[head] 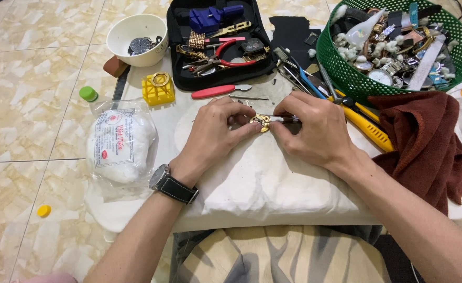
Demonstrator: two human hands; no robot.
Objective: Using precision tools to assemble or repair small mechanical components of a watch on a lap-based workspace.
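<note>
A small gold watch case point(261, 122) lies on a white cushion point(262, 178). My left hand point(218, 131) pinches the watch case from the left, a black-strapped wristwatch on its wrist. My right hand point(315, 128) comes in from the right, holding a thin metal tool point(279, 119) whose tip touches the watch case.
An open black tool case point(215, 36) with pliers lies behind, with a white bowl point(136, 31), a yellow holder block point(157, 89) and a red-handled knife point(218, 91). A green basket point(398, 47) of watches stands at the right, beside a maroon cloth point(430, 141). A cotton bag point(118, 144) lies left.
</note>
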